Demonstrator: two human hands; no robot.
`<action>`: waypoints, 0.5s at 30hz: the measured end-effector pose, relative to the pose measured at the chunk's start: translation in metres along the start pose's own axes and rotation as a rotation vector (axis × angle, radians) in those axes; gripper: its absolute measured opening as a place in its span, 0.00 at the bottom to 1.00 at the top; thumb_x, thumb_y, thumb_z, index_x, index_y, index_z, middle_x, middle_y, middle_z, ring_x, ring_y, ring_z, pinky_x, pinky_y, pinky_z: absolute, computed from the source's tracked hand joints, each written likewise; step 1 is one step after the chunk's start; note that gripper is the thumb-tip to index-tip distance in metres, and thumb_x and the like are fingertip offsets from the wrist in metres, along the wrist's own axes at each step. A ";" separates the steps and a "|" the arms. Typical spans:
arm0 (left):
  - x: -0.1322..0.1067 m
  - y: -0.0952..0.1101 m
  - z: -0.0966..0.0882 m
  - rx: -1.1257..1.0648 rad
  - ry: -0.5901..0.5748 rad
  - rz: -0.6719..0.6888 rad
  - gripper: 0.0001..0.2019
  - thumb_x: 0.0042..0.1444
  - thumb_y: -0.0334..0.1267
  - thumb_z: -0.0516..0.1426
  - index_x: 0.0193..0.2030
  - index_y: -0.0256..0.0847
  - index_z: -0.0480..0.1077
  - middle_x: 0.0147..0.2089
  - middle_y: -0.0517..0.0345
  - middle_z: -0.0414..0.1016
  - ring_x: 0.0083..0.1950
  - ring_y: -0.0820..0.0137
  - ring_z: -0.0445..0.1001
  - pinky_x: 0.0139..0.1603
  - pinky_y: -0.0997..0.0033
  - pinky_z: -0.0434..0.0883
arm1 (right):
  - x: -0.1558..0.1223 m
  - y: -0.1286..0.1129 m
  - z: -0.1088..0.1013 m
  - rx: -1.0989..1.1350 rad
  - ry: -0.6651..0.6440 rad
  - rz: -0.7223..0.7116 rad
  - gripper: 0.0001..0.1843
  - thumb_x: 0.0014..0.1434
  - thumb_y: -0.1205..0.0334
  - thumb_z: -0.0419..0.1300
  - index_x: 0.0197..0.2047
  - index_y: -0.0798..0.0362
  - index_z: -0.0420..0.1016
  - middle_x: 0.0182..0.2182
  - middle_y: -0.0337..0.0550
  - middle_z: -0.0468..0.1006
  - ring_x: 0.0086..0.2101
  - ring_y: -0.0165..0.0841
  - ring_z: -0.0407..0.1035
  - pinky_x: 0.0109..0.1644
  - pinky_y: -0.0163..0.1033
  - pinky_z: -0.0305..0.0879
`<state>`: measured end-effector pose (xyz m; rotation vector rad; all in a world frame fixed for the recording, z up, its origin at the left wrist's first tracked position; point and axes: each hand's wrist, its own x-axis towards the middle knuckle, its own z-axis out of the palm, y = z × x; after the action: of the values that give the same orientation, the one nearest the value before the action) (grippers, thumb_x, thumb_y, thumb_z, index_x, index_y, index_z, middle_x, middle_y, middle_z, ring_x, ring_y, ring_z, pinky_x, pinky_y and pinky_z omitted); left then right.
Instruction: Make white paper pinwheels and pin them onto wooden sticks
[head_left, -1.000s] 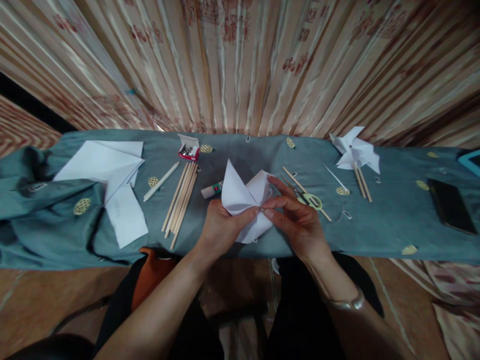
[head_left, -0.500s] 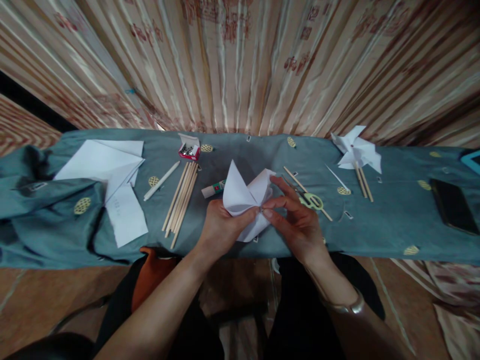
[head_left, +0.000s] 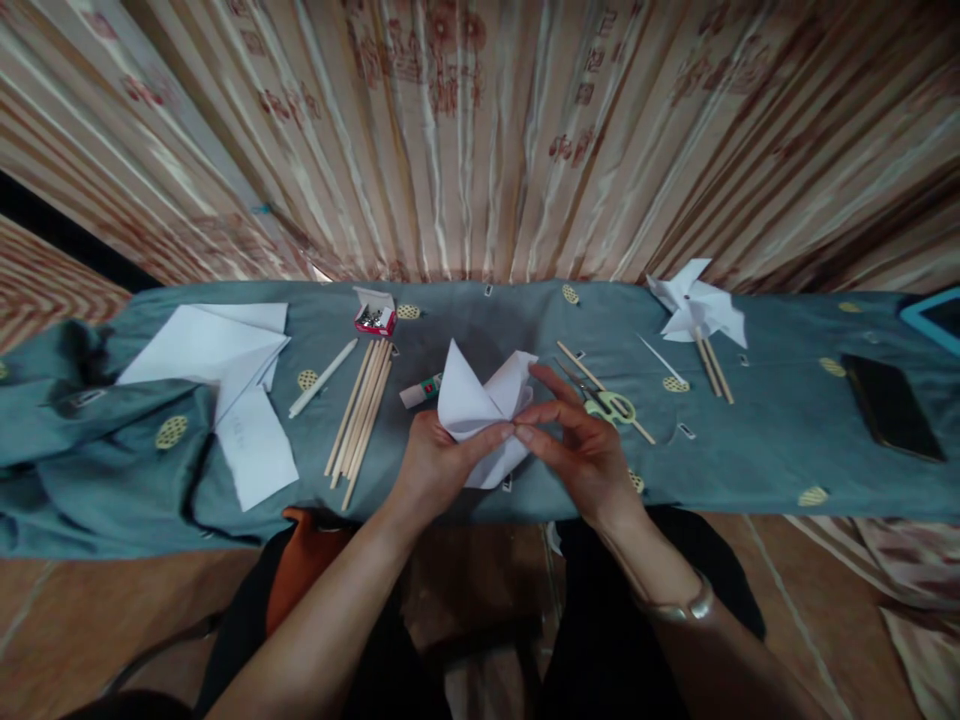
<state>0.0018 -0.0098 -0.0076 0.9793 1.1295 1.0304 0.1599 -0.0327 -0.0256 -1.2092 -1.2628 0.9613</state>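
Note:
A white paper pinwheel [head_left: 469,388] is held in front of me above the cloth, its corners folded in toward the middle. My left hand [head_left: 439,458] grips it from the left, the thumb pressed on its centre and the other fingers behind the paper. From the right, my right hand [head_left: 581,450] pinches at the same centre with thumb and index finger; whatever small thing is between those tips is hidden. A glue stick [head_left: 421,390] lies just behind my left hand. Green-handled scissors [head_left: 611,407] and a thin wooden stick [head_left: 643,432] lie beyond my right hand.
On the grey-green cloth [head_left: 765,420] are folded paper sheets [head_left: 195,340], a white pen [head_left: 322,378], several wooden sticks [head_left: 360,425] and a small red box of metal pins [head_left: 374,316]. At right lie a finished pinwheel [head_left: 697,305] and a phone [head_left: 892,405]. A curtain [head_left: 480,150] hangs behind.
The camera view has shifted slightly, so the table appears a little lower and the items on the right sit farther left. Both hands keep nearly the same hold on the paper pinwheel.

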 end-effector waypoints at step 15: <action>0.000 0.000 -0.005 0.030 -0.061 -0.004 0.16 0.44 0.40 0.68 0.38 0.33 0.81 0.38 0.51 0.84 0.38 0.61 0.81 0.39 0.69 0.77 | 0.003 0.004 0.010 0.279 0.172 0.234 0.43 0.36 0.59 0.76 0.57 0.48 0.68 0.54 0.50 0.76 0.55 0.46 0.69 0.63 0.56 0.61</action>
<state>-0.0026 -0.0091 -0.0081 1.0259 1.0985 0.9765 0.1507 -0.0285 -0.0296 -1.2057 -0.8331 1.1349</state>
